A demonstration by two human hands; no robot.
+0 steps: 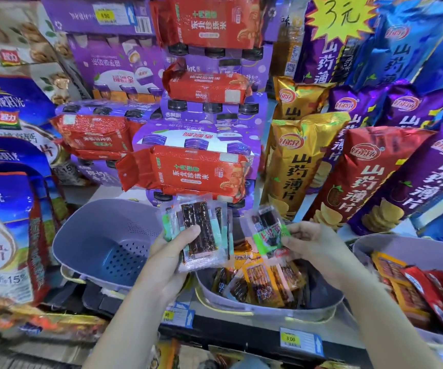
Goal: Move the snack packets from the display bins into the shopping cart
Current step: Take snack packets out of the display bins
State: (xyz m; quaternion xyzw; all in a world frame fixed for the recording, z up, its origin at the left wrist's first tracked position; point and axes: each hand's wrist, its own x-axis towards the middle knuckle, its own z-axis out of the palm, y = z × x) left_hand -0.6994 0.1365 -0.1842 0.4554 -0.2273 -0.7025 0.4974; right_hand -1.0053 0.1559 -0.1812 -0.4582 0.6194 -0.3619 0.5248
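Note:
My left hand [173, 251] grips a stack of clear snack packets [201, 233] with dark strips inside, held upright above the shelf. My right hand [308, 242] pinches a single packet [268, 235] with a green label, just right of the stack. Both hover over the middle grey bin [268, 311], which holds several orange and dark packets [263, 283]. The left grey bin [103, 235] shows a bare perforated bottom. A third bin [412, 251] at the right holds red and orange packets [422, 288]. No shopping cart is in view.
Behind the bins stand stacked purple drink cartons [201, 137] with red rice packs [188, 171] on them. Tall chip bags [300, 161] lean at the right, blue cereal bags [4, 222] at the left. Price tags [299, 339] line the shelf edge.

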